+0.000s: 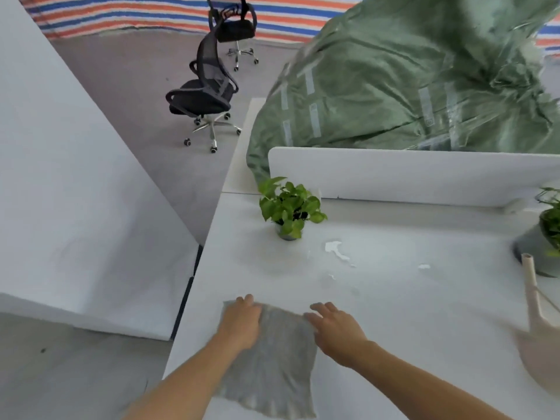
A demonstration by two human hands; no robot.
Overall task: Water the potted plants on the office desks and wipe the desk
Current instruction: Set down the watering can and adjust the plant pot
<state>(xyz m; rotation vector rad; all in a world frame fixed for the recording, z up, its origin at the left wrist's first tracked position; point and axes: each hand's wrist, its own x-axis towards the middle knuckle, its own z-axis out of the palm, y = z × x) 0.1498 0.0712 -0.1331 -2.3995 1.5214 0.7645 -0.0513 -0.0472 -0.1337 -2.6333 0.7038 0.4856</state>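
A grey cloth (272,359) lies flat on the white desk (409,298) near its front left corner. My left hand (242,319) rests on the cloth's far left corner, and my right hand (336,325) lies on its far right corner, fingers stretched forward. A small leafy potted plant (288,210) stands beyond the cloth, by the divider. Water puddles (336,250) glisten on the desk to the right of that plant. A second potted plant (545,234) sits at the right edge. A beige watering can (539,325) stands at the right, spout pointing up.
A white divider panel (409,174) runs along the back of the desk. A large green plastic-wrapped bundle (409,80) lies behind it. Two black office chairs (206,98) stand on the grey floor. Another white desk (60,177) is to the left.
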